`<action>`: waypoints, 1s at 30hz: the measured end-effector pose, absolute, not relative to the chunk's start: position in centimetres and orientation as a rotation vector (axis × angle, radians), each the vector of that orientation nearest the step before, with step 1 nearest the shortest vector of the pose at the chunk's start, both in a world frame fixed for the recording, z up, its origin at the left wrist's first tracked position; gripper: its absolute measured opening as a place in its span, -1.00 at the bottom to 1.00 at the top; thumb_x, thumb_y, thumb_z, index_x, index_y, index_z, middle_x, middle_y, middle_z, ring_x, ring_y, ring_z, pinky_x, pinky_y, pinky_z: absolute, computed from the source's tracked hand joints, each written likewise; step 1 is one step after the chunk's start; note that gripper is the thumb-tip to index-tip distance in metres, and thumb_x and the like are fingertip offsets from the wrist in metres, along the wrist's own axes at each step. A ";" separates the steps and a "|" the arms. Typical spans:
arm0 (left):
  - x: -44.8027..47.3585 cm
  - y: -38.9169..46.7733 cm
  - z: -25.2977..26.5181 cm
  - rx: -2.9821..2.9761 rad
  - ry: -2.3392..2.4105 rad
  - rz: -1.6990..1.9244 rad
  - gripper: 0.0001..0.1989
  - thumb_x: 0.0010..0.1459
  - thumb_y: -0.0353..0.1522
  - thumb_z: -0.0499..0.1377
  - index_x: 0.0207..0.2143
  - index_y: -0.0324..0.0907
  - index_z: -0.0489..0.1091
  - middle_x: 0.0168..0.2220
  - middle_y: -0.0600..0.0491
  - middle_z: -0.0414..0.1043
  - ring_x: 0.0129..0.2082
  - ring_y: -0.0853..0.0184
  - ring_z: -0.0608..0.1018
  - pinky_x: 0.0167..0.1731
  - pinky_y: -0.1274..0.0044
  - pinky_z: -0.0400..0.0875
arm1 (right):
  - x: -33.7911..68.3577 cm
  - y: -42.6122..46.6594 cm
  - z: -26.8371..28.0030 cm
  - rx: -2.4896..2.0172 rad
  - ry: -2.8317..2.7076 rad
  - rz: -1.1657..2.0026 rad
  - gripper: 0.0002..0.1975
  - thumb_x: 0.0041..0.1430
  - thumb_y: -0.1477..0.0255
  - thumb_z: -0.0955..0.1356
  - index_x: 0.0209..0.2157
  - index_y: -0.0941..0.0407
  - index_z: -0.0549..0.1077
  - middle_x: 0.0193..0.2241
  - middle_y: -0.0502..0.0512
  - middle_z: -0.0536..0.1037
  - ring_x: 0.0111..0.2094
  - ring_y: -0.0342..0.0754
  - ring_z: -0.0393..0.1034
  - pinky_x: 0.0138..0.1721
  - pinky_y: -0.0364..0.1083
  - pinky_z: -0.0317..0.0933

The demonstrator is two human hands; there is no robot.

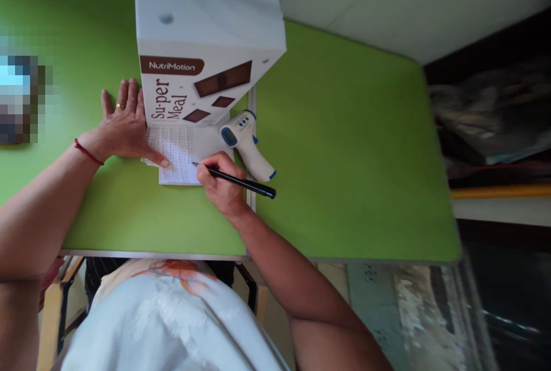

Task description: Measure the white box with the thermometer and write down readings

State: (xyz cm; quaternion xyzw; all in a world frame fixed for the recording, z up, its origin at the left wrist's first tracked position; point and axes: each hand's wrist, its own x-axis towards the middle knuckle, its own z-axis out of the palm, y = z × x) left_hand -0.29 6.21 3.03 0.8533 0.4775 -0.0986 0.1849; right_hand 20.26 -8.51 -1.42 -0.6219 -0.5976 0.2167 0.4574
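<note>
A small paper notebook covered in handwriting lies on the green table. My right hand grips a black pen, its tip touching or just over the page. My left hand is spread flat at the notebook's left side, thumb on the paper and fingers on the table by the box. Behind the notebook stands a white box with brown print reading "NutriMotion Su-per Meal". Close to my right hand, a white and blue infrared thermometer rests on its side, overlapping the notebook's right part.
The green folding table has a metal seam running by the thermometer. A pixelated object sits at the far left. Beyond the table's right end are shelves holding plastic-wrapped things. A chair is below the table's front edge.
</note>
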 end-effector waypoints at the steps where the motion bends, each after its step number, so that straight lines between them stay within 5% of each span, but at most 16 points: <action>1: -0.3 6.2 2.9 2.414 1.337 -0.277 0.69 -0.39 0.48 0.19 0.53 -0.17 -0.58 0.57 -0.23 -0.60 0.48 -0.50 -0.48 0.33 -0.18 -0.62 | 20.3 -8.5 -1.4 -1.533 -1.474 0.530 -0.83 0.21 0.28 0.33 -0.44 0.01 0.35 -0.58 -0.09 0.45 -0.55 -0.13 0.34 -0.44 -0.13 0.32; 14: 0.0 6.0 3.6 2.356 1.363 -0.268 0.77 -0.52 0.56 0.05 0.54 -0.26 -0.52 0.57 -0.16 -0.66 0.46 -0.56 -0.44 0.35 -0.12 -0.64 | 20.4 -8.5 -1.4 -1.526 -1.490 0.523 -0.82 0.19 0.28 0.33 -0.46 0.01 0.34 -0.60 -0.11 0.44 -0.57 -0.14 0.32 -0.47 -0.13 0.29; 22: -0.5 6.4 2.7 2.434 1.331 -0.300 0.67 -0.32 0.48 0.17 0.50 -0.17 -0.68 0.57 -0.25 -0.63 0.47 -0.54 -0.48 0.32 -0.18 -0.62 | 20.5 -8.5 -1.5 -1.480 -1.454 0.482 -0.85 0.19 0.32 0.34 -0.44 0.01 0.34 -0.59 -0.11 0.45 -0.58 -0.13 0.35 -0.48 -0.13 0.31; 30: -0.5 6.4 2.6 2.423 1.325 -0.291 0.68 -0.33 0.46 0.21 0.49 -0.14 -0.72 0.57 -0.23 -0.61 0.46 -0.53 -0.50 0.31 -0.17 -0.64 | 20.5 -8.5 -1.5 -1.504 -1.460 0.497 -0.86 0.18 0.33 0.34 -0.45 0.02 0.35 -0.59 -0.10 0.45 -0.56 -0.13 0.34 -0.45 -0.12 0.31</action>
